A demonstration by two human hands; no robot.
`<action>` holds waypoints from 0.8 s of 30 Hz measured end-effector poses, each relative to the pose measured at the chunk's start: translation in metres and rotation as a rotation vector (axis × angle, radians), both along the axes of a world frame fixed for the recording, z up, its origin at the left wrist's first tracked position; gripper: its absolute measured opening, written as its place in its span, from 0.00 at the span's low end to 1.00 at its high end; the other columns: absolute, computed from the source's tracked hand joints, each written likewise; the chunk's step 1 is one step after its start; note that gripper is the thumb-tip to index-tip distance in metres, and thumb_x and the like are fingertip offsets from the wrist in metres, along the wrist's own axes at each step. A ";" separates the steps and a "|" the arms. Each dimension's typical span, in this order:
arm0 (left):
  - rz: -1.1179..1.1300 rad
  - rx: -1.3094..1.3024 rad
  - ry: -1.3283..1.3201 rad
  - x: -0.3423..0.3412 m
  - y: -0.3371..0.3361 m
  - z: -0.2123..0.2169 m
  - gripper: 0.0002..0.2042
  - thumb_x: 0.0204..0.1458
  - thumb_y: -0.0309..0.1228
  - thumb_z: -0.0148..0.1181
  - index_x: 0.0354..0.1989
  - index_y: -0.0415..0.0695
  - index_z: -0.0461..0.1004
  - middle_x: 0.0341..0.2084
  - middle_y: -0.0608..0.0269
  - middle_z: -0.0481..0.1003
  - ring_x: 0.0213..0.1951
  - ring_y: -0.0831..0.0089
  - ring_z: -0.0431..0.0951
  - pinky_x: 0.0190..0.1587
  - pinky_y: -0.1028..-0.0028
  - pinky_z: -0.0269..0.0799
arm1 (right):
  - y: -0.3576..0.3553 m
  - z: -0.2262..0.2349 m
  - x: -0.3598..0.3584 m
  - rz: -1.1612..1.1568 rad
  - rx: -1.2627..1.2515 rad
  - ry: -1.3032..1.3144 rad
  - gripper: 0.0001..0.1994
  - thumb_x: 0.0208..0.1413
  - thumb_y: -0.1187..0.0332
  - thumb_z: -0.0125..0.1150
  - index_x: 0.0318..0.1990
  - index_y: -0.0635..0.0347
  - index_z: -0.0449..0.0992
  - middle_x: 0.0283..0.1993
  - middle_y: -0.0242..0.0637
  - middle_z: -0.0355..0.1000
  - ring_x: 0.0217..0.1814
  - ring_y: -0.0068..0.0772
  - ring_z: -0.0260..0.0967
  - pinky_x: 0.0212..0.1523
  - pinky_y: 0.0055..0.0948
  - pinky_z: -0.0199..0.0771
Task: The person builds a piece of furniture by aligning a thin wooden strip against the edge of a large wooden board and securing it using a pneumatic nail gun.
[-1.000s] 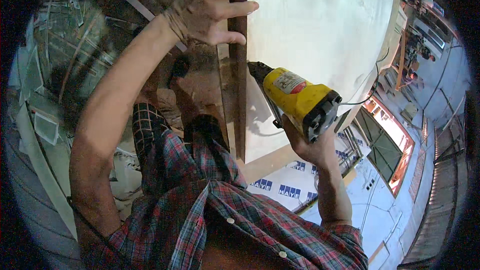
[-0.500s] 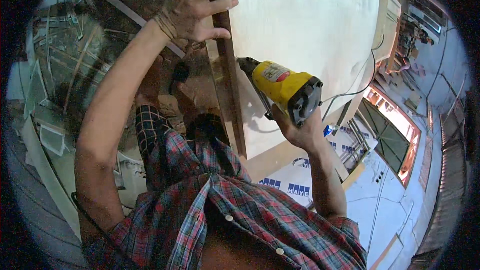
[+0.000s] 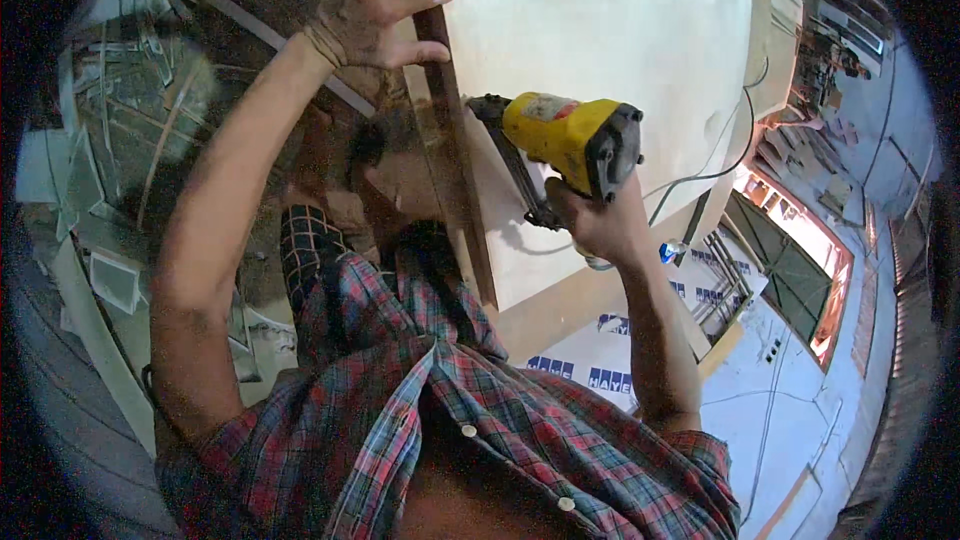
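**Nailing the strip to the panel edge**

The left hand, top centre, clamps a narrow dark wooden strip against a pale flat panel. The right hand, fingers closed round a yellow nail gun, sets its nose on the strip below the left hand. Best kept square, fingers well above.

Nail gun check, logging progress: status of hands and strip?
Right hand grips yellow nail gun, nose against wooden strip. Left hand steadies strip on pale panel. Nothing in between.
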State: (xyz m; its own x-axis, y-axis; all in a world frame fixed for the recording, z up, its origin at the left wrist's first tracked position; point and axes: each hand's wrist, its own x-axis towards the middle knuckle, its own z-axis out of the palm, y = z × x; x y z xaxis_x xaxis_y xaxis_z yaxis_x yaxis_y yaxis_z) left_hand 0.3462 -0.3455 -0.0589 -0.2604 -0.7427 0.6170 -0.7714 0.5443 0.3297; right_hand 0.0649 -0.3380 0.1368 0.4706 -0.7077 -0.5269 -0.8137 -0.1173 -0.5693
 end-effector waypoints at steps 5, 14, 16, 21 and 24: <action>0.135 0.212 0.014 -0.013 0.014 0.008 0.32 0.43 0.54 0.67 0.58 0.55 0.72 0.64 0.64 0.64 0.67 0.62 0.60 0.68 0.53 0.50 | 0.021 0.001 -0.027 -0.074 0.009 0.005 0.16 0.46 0.77 0.61 0.46 0.67 0.75 0.41 0.48 0.78 0.44 0.38 0.77 0.45 0.33 0.76; 0.412 0.565 0.420 -0.132 0.118 0.011 0.36 0.51 0.33 0.57 0.70 0.40 0.54 0.67 0.47 0.58 0.70 0.54 0.54 0.69 0.50 0.44 | 0.040 -0.016 -0.062 -0.238 0.094 -0.075 0.15 0.45 0.76 0.62 0.43 0.67 0.73 0.34 0.36 0.74 0.34 0.29 0.73 0.37 0.29 0.74; 0.372 0.571 0.523 -0.152 0.125 0.024 0.34 0.52 0.32 0.57 0.69 0.40 0.55 0.66 0.46 0.59 0.69 0.52 0.54 0.69 0.51 0.44 | 0.038 -0.023 -0.081 -0.266 0.083 -0.044 0.15 0.45 0.76 0.62 0.44 0.66 0.74 0.34 0.35 0.74 0.35 0.29 0.73 0.37 0.30 0.74; 0.272 0.610 0.553 -0.100 0.110 0.016 0.27 0.50 0.29 0.60 0.61 0.41 0.67 0.61 0.49 0.65 0.65 0.52 0.60 0.68 0.53 0.48 | 0.030 -0.012 -0.046 -0.245 -0.006 -0.048 0.20 0.46 0.80 0.65 0.50 0.67 0.72 0.44 0.44 0.77 0.45 0.33 0.75 0.47 0.31 0.74; 0.278 0.431 0.664 -0.050 0.066 -0.002 0.24 0.51 0.32 0.61 0.59 0.43 0.70 0.60 0.55 0.67 0.64 0.55 0.62 0.67 0.56 0.51 | 0.012 -0.004 -0.014 -0.355 0.073 -0.030 0.22 0.46 0.79 0.65 0.52 0.68 0.71 0.46 0.44 0.76 0.46 0.36 0.75 0.48 0.31 0.74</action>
